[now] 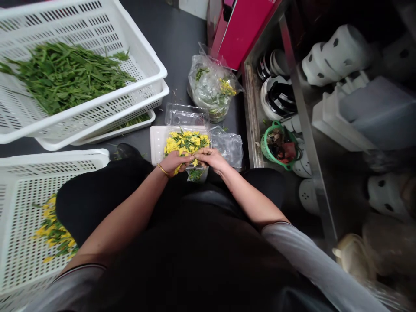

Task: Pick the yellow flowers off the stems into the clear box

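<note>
My left hand [175, 163] and my right hand [212, 159] meet over a clear plastic box of yellow flowers [186, 139] with green bits among them. Yellow blossoms show below my left hand, whose fingers are closed on a yellow flower sprig. My right fingers pinch at the same sprig, tips close to the left ones; the exact grip is partly hidden. Beneath the box lies a white tray [157, 145] with small holes. The box's clear lid [186, 116] is folded back on the far side. A crumpled clear plastic bag [229, 147] sits right of the box.
Stacked white crates [152, 65] hold leafy green stems [71, 76] at far left. Another white crate [26, 190] holds yellow flowers [53, 227]. A clear bag of greens [212, 86] stands ahead. A metal shelf [300, 99] with bowls and a green basket [276, 145] runs along the right.
</note>
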A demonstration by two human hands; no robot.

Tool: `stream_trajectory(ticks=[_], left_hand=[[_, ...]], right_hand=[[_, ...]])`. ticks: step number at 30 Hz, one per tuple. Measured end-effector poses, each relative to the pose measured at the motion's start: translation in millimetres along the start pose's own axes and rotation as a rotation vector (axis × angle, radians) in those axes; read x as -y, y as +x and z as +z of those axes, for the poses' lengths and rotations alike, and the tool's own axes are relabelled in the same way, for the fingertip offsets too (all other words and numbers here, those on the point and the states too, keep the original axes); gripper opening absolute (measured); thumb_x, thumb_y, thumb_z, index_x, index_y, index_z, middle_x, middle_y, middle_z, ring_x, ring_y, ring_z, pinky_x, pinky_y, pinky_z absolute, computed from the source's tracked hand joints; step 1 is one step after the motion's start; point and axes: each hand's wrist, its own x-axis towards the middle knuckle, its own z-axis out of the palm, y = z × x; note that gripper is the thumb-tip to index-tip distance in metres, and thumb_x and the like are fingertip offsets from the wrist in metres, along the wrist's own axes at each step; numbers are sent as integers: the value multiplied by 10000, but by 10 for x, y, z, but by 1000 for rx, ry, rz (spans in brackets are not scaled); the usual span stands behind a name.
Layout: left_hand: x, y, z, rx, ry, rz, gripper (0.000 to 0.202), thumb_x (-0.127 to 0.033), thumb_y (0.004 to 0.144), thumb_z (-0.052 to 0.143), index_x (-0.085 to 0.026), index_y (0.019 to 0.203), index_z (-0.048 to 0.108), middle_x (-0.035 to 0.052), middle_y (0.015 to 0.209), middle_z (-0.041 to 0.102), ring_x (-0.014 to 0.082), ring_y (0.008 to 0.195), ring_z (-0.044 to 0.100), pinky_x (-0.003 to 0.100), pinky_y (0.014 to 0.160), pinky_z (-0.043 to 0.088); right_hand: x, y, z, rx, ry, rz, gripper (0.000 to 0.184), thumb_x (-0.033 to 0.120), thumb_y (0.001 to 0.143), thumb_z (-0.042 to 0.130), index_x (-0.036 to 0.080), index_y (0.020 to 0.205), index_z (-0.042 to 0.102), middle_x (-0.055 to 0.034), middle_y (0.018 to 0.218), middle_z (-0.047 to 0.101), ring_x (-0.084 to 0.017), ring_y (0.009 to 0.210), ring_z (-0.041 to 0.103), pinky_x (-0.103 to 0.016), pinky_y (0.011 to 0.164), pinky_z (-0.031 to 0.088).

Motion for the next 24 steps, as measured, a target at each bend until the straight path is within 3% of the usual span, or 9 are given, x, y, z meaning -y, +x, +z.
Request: stream_trajectory(ticks=[3, 6, 9, 12, 15, 19, 20, 21, 24], left_hand=[[25, -73, 18, 54, 3, -43, 267, -212, 560, 796, -119, 518, 548, -16, 399, 429, 35, 311, 315, 191, 328, 179], [69, -129, 90, 65, 5, -75, 263, -232, 564, 793, -115, 533, 559, -10, 408, 447, 32, 317, 315, 187, 334, 183], [112, -150, 176, 41, -24, -6, 255, -257, 573, 785, -110, 575, 576, -8, 444, 476, 19, 331, 305, 174, 341, 173], [106, -166, 196, 31, -26, 57, 240, -259, 578, 775, -112, 606, 587, -11, 458, 479, 17, 339, 297, 172, 344, 167], [25, -205, 115, 86, -66, 56, 203, -243, 597, 748, -128, 620, 582, -22, 446, 450, 26, 336, 289, 176, 342, 167], [-108, -249, -37, 207, -260, 148, 158, -243, 567, 682, -142, 595, 564, 29, 570, 534, 53, 365, 352, 186, 335, 178], [-125, -248, -60, 225, -286, 169, 147, -250, 560, 661, -140, 604, 574, 51, 625, 567, 62, 374, 374, 194, 332, 191], [-134, -240, -75, 238, -298, 184, 151, -261, 557, 641, -139, 631, 591, 71, 677, 595, 73, 381, 395, 203, 327, 204], [-115, -193, -78, 247, -273, 197, 258, -297, 598, 605, -126, 785, 652, 115, 766, 636, 107, 401, 442, 225, 321, 231]], right_hand=[[7, -183, 26, -77, -135, -115, 315, 444, 716, 639, 167, 862, 666, 32, 600, 577, -74, 473, 488, -201, 480, 419], [3, -368, 36, -221, -415, -309, 199, 334, 789, 593, 170, 845, 690, -24, 772, 669, -119, 683, 606, -236, 681, 478], [-11, -498, 114, -299, -629, -379, 226, 283, 864, 502, 184, 928, 695, -58, 954, 690, -146, 884, 631, -250, 822, 462], [-9, -548, 159, -298, -717, -330, 286, 301, 905, 433, 200, 1010, 679, -61, 1032, 680, -145, 897, 637, -240, 812, 465], [9, -545, 3, -248, -716, -278, 281, 302, 900, 441, 182, 975, 684, -51, 988, 691, -138, 867, 637, -231, 794, 459], [-17, -410, -386, 199, -796, -83, 173, 275, 727, 661, 176, 862, 702, -2, 810, 701, -126, 737, 629, -208, 700, 445], [-39, -334, -450, 247, -828, -47, 192, 277, 696, 684, 179, 860, 703, 5, 789, 698, -123, 718, 623, -204, 683, 438], [-65, -239, -486, 216, -864, -25, 196, 289, 705, 673, 178, 863, 702, 2, 783, 695, -121, 710, 618, -203, 672, 432], [-154, 110, -433, -107, -978, 30, 242, 328, 814, 538, 149, 851, 697, -53, 821, 695, -138, 735, 615, -216, 664, 422]])
